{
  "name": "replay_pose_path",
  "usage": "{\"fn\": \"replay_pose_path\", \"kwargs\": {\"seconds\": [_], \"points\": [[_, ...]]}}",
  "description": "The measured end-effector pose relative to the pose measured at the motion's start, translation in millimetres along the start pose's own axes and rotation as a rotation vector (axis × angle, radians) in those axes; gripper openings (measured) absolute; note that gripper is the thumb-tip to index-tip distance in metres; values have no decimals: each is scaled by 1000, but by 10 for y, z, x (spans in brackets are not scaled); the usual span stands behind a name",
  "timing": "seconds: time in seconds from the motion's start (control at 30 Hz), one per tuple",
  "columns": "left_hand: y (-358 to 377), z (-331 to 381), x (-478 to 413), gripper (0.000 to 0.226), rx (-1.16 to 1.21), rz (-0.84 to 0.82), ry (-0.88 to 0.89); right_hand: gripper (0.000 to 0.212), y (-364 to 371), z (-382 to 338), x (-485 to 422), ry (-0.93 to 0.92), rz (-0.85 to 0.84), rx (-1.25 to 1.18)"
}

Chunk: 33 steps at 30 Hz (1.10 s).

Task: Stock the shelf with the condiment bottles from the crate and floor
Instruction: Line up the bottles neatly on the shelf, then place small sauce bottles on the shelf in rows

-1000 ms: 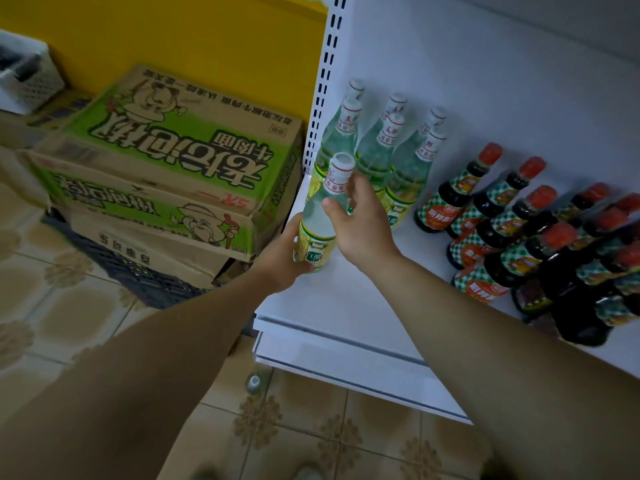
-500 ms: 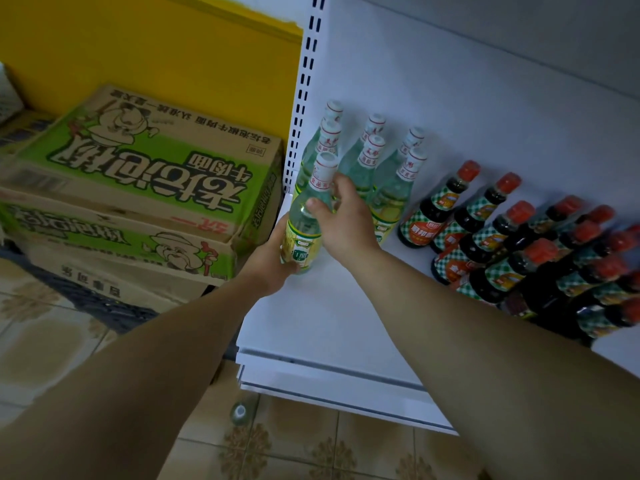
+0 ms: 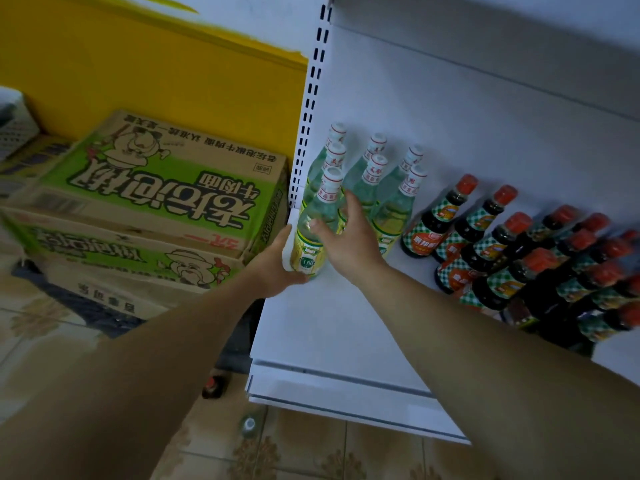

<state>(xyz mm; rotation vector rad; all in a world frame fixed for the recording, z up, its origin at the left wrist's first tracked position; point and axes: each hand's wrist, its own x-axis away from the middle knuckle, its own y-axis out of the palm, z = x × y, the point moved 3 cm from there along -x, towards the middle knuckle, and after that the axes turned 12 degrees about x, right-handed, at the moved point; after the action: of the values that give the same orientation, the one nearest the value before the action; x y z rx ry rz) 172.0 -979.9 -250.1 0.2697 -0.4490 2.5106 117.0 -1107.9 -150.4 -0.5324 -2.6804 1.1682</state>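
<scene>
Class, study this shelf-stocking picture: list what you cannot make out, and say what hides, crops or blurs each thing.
Head view:
- Fingers of the left hand: behind the front bottle.
- dark bottles at right: blurred, cut by the edge; count unclear.
- crate: mostly under the cardboard boxes.
- floor bottle: small, in shadow under the shelf.
- right hand: fingers motion-blurred.

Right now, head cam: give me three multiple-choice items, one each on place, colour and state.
1. Where is the front clear bottle? A) left end of the shelf B) on the green carton C) on the floor
2. Caps of the dark bottles? A) white B) red C) green
3. That clear bottle is: A) lying flat B) upright, capped C) upright, uncapped
Key: 1 A, it stands by the slotted upright; 2 B, red tops on all visible; 3 B, white cap on, left hand holding its base.
</scene>
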Motion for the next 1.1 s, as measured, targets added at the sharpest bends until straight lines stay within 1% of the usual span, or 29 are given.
{"fn": "replay_pose_path", "kwargs": {"seconds": [0.03,0.1,0.17,0.23,0.27,0.33,0.43,0.57,0.67,0.8,0.97,1.1], "points": [[-56,22,83,105,-31,-40,12,78,-27,-5,66,3,-15,27],[-192,-82,198,105,-53,-139,10,74,-80,-12,228,16,-61,113],[-292,-122,401,104,-59,-197,-27,74,-98,-7,425,49,-129,219],[-358,-33,755,84,-75,-192,-45,75,-87,-21,657,81,-178,286],[-390,-42,915,78,-79,-182,-66,74,-66,-44,770,80,-193,301],[-481,-144,1237,76,-121,-168,-123,75,19,-90,988,73,-233,311],[-629,-409,1727,80,-178,-165,-200,77,266,-195,1304,54,-337,314],[-800,-855,2402,79,-310,-90,-335,73,813,-350,1660,-67,-500,332],[-923,-1334,2794,81,-317,-35,-437,73,1270,-393,1922,-118,-595,350],[-1025,-2016,3176,82,-283,-41,-544,76,1935,-346,2202,-159,-721,408],[-1253,-2901,3428,85,-259,-39,-631,74,2820,-306,2386,-158,-770,509],[-1572,-3579,3407,88,-215,-38,-626,66,3489,-254,2420,-94,-782,536]]}}
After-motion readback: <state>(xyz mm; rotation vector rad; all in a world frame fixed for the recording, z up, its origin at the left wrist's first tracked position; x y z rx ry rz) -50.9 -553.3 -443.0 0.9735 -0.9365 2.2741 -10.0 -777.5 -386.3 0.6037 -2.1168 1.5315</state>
